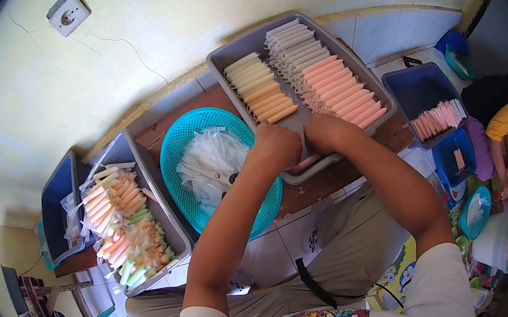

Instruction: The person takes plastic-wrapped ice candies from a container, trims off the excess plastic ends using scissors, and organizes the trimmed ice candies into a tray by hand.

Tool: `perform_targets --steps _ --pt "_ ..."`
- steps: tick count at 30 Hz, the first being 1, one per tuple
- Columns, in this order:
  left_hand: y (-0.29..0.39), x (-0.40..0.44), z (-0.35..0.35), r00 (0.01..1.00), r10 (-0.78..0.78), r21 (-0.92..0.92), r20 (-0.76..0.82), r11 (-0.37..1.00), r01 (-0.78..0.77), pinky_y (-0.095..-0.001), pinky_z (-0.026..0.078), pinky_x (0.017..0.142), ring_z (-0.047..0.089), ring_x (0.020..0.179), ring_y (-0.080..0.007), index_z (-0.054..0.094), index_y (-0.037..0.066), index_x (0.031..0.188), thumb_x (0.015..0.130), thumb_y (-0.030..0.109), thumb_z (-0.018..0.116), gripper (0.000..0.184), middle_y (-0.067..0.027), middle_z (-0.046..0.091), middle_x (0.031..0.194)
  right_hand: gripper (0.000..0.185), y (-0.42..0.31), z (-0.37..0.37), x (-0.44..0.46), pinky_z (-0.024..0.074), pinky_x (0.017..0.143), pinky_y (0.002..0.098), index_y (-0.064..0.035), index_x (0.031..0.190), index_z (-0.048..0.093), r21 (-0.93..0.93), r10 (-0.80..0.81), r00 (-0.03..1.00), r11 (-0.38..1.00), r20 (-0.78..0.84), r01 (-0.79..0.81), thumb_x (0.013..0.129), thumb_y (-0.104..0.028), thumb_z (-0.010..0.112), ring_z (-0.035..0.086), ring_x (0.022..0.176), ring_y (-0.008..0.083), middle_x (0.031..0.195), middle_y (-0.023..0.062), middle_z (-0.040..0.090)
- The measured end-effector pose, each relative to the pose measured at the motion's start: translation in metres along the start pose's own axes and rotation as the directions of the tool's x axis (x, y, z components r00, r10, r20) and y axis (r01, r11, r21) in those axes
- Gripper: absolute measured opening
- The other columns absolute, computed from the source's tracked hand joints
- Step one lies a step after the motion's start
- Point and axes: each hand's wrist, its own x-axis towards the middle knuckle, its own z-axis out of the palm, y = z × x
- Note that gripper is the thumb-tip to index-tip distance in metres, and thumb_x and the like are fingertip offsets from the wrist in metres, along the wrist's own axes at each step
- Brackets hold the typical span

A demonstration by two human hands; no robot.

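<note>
At near edge of grey tray (236,49), yr L hand (280,145) & R hand (326,133) are curled; can't tell what's in grip. Pink stick (305,164) lies by them. Stick rows (336,88) mostly laid; mid gap looks unfilled.

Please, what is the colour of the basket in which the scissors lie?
The basket is turquoise, shown in the head view.
</note>
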Motion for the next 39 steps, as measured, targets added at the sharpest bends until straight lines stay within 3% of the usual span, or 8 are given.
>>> perform_targets --steps 5,17,23,26,28,29,31,39 --pt "0.002 0.002 0.010 0.997 -0.016 0.045 -0.078 0.999 0.020 -0.0441 0.048 0.106 0.079 0.107 -0.0274 0.086 0.015 0.103 0.092 0.024 0.065 0.025 -0.0112 0.083 0.110 0.026 -0.002 -0.002 0.002 0.0619 0.096 0.0467 -0.0036 0.103 0.085 -0.016 0.022 0.997 1.000 0.073 -0.021 0.083 -0.020 0.083 0.078 0.108 0.0362 0.111 0.0216 0.080" --pt "0.012 -0.001 0.010 0.998 -0.023 -0.043 -0.051 0.999 0.020 -0.0415 0.050 0.105 0.079 0.106 -0.0266 0.086 0.014 0.106 0.094 0.023 0.064 0.026 -0.0119 0.083 0.113 0.024 0.001 -0.008 -0.005 0.0612 0.094 0.0465 -0.0018 0.100 0.084 -0.011 -0.095 0.991 0.995 0.099 0.097 0.085 -0.020 0.078 0.078 0.104 0.0365 0.109 0.0219 0.080" --pt "0.010 -0.004 0.021 0.974 -0.002 -0.038 -0.225 0.999 -0.007 -0.0476 0.049 0.107 0.079 0.097 -0.0300 0.085 0.011 0.091 0.086 0.019 0.067 0.020 -0.0104 0.082 0.104 0.021 -0.001 -0.012 -0.012 0.0608 0.094 0.0472 -0.0018 0.095 0.084 0.053 -0.062 0.998 0.997 0.031 0.060 0.085 -0.018 0.074 0.078 0.103 0.0378 0.102 0.0231 0.080" --pt "0.006 -0.009 0.031 0.902 0.004 -0.009 -0.432 1.000 -0.009 -0.0467 0.050 0.104 0.076 0.102 -0.0288 0.084 0.013 0.084 0.081 0.015 0.068 0.016 -0.0081 0.081 0.100 0.021 0.004 -0.011 -0.016 0.0605 0.095 0.0458 -0.0023 0.098 0.085 0.146 -0.043 0.999 0.988 -0.025 0.046 0.086 -0.013 0.071 0.078 0.103 0.0376 0.100 0.0235 0.080" --pt "0.001 -0.015 0.039 0.703 -0.044 -0.221 -0.710 0.961 -0.164 -0.0475 0.050 0.106 0.071 0.110 -0.0293 0.081 0.009 0.085 0.080 0.008 0.069 0.014 -0.0081 0.077 0.102 0.023 0.008 -0.013 -0.025 0.0602 0.095 0.0456 -0.0024 0.101 0.085 0.205 -0.086 0.992 0.973 -0.096 0.104 0.086 -0.009 0.069 0.078 0.103 0.0375 0.101 0.0237 0.080" --pt "0.000 -0.017 0.042 0.703 -0.043 -0.219 -0.710 0.962 -0.162 -0.0475 0.050 0.106 0.071 0.110 -0.0293 0.081 0.009 0.085 0.080 0.008 0.069 0.014 -0.0081 0.077 0.102 0.025 0.009 -0.015 -0.029 0.0600 0.096 0.0453 -0.0025 0.105 0.085 0.258 -0.126 0.978 0.952 -0.167 0.166 0.086 -0.005 0.068 0.078 0.103 0.0375 0.101 0.0239 0.079" --pt "-0.002 -0.023 0.046 0.450 -0.157 -0.303 -0.879 0.913 -0.274 -0.0472 0.051 0.107 0.067 0.115 -0.0303 0.079 0.006 0.092 0.080 0.000 0.069 0.017 -0.0103 0.075 0.107 0.028 0.006 -0.018 -0.036 0.0597 0.096 0.0453 -0.0026 0.107 0.085 0.298 -0.101 0.961 0.938 -0.259 0.179 0.086 -0.002 0.067 0.078 0.102 0.0375 0.102 0.0235 0.079" --pt "-0.023 -0.049 0.051 0.340 -0.392 -0.502 -0.855 0.792 -0.347 -0.0458 0.056 0.096 0.070 0.110 -0.0358 0.077 0.004 0.106 0.091 -0.002 0.071 0.017 -0.0140 0.076 0.112 0.026 -0.018 -0.039 -0.051 0.0596 0.091 0.0459 0.0000 0.111 0.082 0.306 -0.104 0.722 0.858 -0.684 0.414 0.090 0.000 0.067 0.077 0.095 0.0369 0.100 0.0213 0.079"
